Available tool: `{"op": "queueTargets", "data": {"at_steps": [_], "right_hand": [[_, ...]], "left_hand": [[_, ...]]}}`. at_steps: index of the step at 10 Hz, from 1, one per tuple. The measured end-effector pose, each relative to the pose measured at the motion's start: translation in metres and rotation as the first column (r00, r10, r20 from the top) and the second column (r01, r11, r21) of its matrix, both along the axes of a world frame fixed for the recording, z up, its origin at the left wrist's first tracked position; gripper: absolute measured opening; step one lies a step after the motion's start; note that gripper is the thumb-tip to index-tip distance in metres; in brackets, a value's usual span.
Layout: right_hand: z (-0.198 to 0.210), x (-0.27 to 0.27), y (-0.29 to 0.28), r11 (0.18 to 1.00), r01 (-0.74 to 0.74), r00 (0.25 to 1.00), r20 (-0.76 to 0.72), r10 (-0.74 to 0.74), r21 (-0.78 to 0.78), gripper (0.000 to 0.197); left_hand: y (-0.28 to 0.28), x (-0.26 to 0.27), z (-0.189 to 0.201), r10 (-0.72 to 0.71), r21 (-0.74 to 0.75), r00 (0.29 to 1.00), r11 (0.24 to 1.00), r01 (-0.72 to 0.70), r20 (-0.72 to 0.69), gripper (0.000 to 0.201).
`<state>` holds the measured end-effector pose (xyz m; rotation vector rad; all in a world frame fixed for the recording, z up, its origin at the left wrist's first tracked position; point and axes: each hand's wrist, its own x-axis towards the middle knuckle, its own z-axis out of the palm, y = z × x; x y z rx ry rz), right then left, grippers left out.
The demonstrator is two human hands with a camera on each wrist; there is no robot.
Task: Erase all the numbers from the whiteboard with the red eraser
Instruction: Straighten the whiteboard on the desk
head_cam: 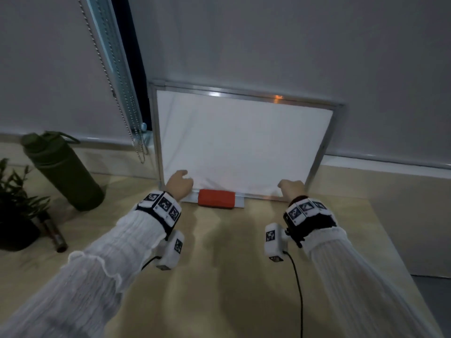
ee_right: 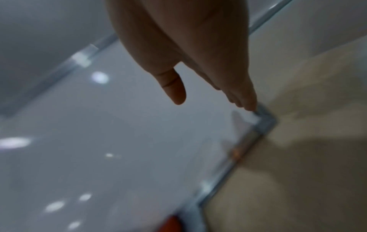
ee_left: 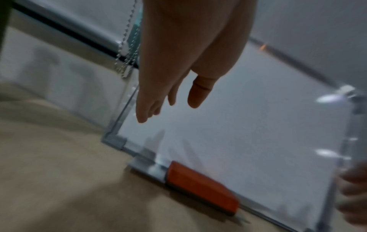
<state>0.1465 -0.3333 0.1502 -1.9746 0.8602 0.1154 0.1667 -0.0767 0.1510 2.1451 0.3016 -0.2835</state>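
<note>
The whiteboard point(head_cam: 244, 140) leans on the wall, wiped clean. The red eraser point(head_cam: 216, 198) lies on its tray. The left hand point(head_cam: 179, 183) and right hand point(head_cam: 292, 187) hold nothing, fingers loose.

Glossy whiteboard point(head_cam: 244, 142), metal-framed; matt wooden table point(head_cam: 219, 276).

Both arms reach forward, white ruffled sleeves down to the wrists, marker cuffs and camera pods strapped on each. I see the left hand point(head_cam: 179, 184) raised, fingers point(ee_left: 143, 108) straight and loosely together, thumb apart — holding nothing. Right hand point(head_cam: 291, 187) is level with it, well apart, fingers point(ee_right: 244, 100) extended and bunched, thumb hanging free — also holding nothing. Wrist views are blurred.
</note>
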Motion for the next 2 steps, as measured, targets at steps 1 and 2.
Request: {"op": "queueTargets", "data": {"at_steps": [1,2], "right_hand": [[0.044,-0.011,0.009,0.997,-0.05,0.961,0.275,0.033,0.057,0.047],[0.087,-0.025,-0.001,0.994,-0.095,0.843,0.535,0.055,0.048,0.026]], "left_hand": [[0.012,-0.022,0.026,-0.172,-0.04,0.982,0.984,0.175,0.079,0.036],[0.039,-0.055,0.041,-0.252,0.003,0.96,0.967,0.253,0.119,0.024]]}}
